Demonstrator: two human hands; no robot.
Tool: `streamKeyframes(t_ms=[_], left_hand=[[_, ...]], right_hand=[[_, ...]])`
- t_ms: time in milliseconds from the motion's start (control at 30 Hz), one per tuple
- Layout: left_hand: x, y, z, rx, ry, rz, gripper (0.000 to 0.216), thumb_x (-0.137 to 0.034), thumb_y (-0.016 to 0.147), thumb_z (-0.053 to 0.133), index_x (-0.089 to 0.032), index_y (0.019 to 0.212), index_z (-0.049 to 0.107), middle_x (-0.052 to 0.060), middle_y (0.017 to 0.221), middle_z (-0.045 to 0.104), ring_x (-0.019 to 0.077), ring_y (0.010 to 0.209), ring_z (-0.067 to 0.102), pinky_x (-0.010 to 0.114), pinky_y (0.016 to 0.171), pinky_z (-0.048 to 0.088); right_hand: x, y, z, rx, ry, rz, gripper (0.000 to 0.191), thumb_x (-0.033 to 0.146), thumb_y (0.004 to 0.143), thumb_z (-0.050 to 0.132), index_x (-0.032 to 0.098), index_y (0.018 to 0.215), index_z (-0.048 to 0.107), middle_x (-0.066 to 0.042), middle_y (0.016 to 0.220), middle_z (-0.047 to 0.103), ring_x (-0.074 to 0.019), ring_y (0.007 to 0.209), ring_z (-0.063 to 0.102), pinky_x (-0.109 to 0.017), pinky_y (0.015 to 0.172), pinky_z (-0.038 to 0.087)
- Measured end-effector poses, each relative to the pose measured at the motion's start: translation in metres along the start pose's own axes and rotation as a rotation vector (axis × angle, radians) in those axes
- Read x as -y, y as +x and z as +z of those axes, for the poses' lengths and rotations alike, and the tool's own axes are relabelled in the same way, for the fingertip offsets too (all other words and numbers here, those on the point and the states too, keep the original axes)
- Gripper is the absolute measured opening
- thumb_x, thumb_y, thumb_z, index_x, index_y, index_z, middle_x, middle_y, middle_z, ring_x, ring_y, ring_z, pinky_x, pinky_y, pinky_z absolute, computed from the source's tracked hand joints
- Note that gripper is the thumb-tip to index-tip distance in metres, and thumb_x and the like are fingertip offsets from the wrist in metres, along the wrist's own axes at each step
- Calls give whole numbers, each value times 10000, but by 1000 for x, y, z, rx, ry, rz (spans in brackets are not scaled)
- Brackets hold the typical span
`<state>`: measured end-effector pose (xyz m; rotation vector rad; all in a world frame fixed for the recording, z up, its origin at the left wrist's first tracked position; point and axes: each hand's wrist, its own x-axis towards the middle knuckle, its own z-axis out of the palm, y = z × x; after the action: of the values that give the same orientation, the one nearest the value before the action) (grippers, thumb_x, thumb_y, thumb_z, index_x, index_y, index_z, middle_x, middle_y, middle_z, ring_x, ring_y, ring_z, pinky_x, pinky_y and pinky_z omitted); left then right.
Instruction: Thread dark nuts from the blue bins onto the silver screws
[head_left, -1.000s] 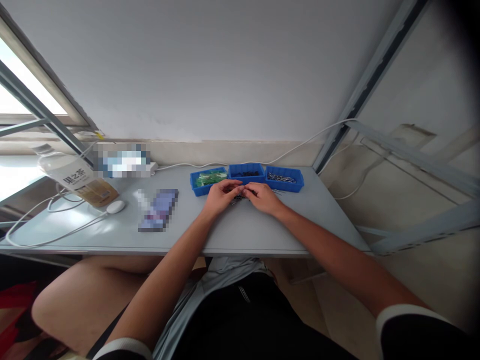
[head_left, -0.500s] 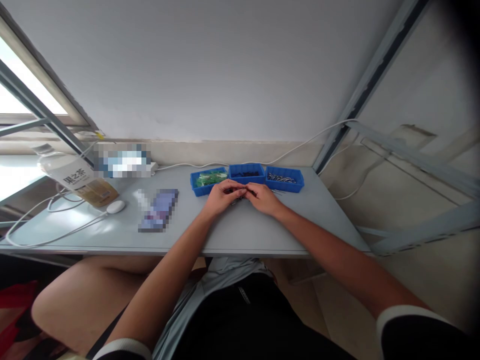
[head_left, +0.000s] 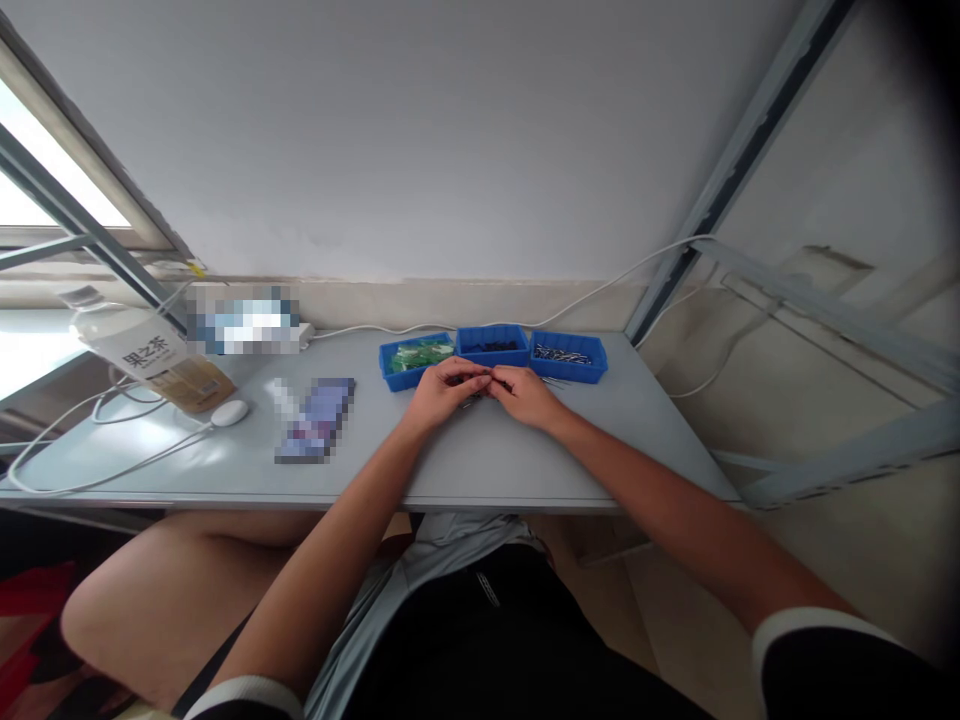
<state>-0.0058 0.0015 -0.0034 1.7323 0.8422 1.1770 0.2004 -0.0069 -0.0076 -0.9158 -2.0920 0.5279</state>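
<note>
Centrally in frame, our bare left hand [head_left: 441, 394] and right hand [head_left: 529, 396] sit together — holding what, we cannot tell — beside small dark pieces [head_left: 472, 401], below an oblong blue plastic bin [head_left: 511, 358].

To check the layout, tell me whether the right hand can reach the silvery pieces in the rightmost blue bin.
Probably yes: the right hand is close by, and nothing covers the silvery pieces in the open-topped rightmost blue bin.
</note>
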Motion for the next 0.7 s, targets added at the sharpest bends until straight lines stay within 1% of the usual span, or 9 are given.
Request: streamKeyframes(t_ms=[100,233,267,400,467,600,633,700], left_hand=[[1,0,-1,13,13,11,299,-444,817,831,-235,1030,851,102,1067,720,232,973,686,370,850,573],[1,0,-1,30,43,25,295,-444,823,826,-267,1058,851,91,1077,703,223,984,671,358,844,561],[1,0,-1,32,42,27,292,-444,823,826,-267,1053,851,90,1077,702,222,985,672,356,841,560],[-1,-1,0,13,28,16,303,-457,821,824,-227,1016,844,99,1073,726,228,986,684,356,851,557],[-2,0,0,-12,-4,-23,333,-479,818,821,-200,999,827,101,1050,749,228,972,693,362,870,555],[-5,-1,1,-34,-86,-181,413,-533,796,822,-170,988,788,82,931,774,207,860,700,357,847,556],[-5,-1,1,-36,-99,-200,417,-534,787,828,-168,983,782,79,931,777,202,847,700,352,839,556],[-5,-1,1,-23,-113,-194,407,-516,776,842,-170,980,773,80,961,779,200,859,705,348,841,556]], right_hand=[[0,0,-1,-8,-3,-1,232,177,996,526,180,815,669,-38,816,682,-170,768,611,-272,735,442],[-1,0,-1,-22,21,10,189,154,981,541,180,971,728,-54,922,737,-182,839,653,-278,780,465],[-1,0,-1,-19,24,16,190,149,975,545,180,978,733,-54,931,744,-183,843,658,-278,784,468],[2,0,0,11,39,71,226,176,985,545,171,851,727,-36,845,748,-174,782,662,-268,737,462],[5,-1,0,35,58,104,260,222,1005,543,170,831,730,-29,821,755,-169,756,668,-263,710,455],[8,-2,-1,53,78,131,278,286,1023,549,179,856,744,-28,843,772,-165,744,670,-263,694,445],[8,-2,-1,47,68,127,272,281,1020,549,180,857,743,-28,845,770,-163,742,664,-263,691,439],[7,-2,-1,36,41,111,260,250,1011,546,180,845,734,-25,835,758,-159,732,644,-262,686,426]])
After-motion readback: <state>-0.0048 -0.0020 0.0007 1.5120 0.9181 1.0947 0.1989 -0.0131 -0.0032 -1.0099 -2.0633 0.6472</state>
